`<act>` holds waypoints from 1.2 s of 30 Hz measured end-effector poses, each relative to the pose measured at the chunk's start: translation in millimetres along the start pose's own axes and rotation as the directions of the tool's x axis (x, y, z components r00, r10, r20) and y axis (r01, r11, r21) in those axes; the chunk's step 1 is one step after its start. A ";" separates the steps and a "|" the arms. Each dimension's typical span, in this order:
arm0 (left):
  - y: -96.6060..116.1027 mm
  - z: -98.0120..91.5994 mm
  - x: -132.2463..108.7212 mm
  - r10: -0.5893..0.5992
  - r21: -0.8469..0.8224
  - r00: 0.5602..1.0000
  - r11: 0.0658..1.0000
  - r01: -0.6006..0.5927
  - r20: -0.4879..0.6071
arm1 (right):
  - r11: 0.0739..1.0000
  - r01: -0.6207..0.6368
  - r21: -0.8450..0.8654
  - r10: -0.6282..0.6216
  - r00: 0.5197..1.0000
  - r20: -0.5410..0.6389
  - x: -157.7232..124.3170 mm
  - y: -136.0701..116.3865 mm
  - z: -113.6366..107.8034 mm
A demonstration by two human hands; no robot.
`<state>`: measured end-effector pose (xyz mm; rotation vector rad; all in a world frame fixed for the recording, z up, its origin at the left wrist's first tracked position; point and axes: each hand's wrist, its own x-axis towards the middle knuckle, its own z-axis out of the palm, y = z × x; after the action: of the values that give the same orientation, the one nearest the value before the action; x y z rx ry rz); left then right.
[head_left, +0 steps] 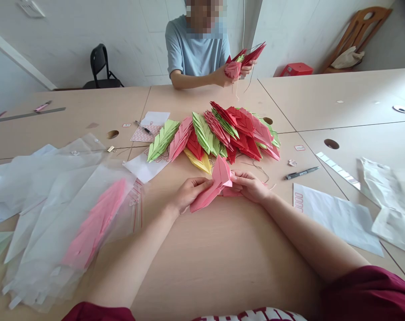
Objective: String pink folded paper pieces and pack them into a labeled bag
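Together, the left hand (188, 192) and right hand (251, 186) pinch 1 pink folded paper piece (212, 187) at opposite ends, apparently steadying it over the tan bench (222, 261).

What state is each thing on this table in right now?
pink paper piece, folded, held by both hands
left hand, closed on it
right hand, closed on it
paper pile, folded, heaped loosely
pen, lying flat
plastic bag, lying flat, pink paper inside

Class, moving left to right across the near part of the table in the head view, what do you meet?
In order: clear plastic bags → left hand → pink folded paper → right hand → black pen → white sheet.
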<state>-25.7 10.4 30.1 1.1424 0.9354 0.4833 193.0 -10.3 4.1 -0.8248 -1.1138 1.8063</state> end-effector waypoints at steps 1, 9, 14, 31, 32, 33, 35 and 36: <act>-1.0 0.6 0.6 -0.004 -0.017 1.000 1.000 0.004 -0.018 | 1.000 0.011 -0.001 -0.011 1.000 -0.006 0.4 1.3 -0.2; -10.4 1.8 6.2 0.262 0.112 0.926 0.964 -0.240 -0.270 | 0.996 0.071 -0.057 -0.079 0.984 -0.162 0.8 5.6 8.8; -10.9 1.1 5.8 0.306 0.258 0.914 0.936 -0.238 -0.266 | 0.993 0.042 -0.107 -0.063 0.976 -0.207 0.1 2.6 12.9; -9.8 -3.8 6.1 0.317 0.319 0.912 0.920 -0.228 -0.261 | 0.993 0.096 -0.063 -0.108 0.968 -0.227 1.2 2.3 15.2; -9.6 -3.2 5.8 0.320 0.325 0.910 0.918 -0.227 -0.266 | 0.993 0.100 -0.062 -0.112 0.967 -0.228 1.4 2.4 15.2; -9.4 -2.3 5.3 0.323 0.331 0.907 0.916 -0.227 -0.271 | 0.993 0.103 -0.063 -0.115 0.966 -0.230 1.4 2.6 15.1; -8.5 0.5 4.1 0.331 0.331 0.903 0.914 -0.234 -0.275 | 0.993 0.098 -0.073 -0.112 0.965 -0.236 1.4 2.9 14.9; -7.9 2.2 3.4 0.334 0.325 0.903 0.915 -0.241 -0.271 | 0.993 0.090 -0.079 -0.107 0.965 -0.241 1.3 3.0 15.0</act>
<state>-23.0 8.8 21.8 1.5075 1.1487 0.8175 178.8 -15.4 7.1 -0.9852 -1.0398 1.5448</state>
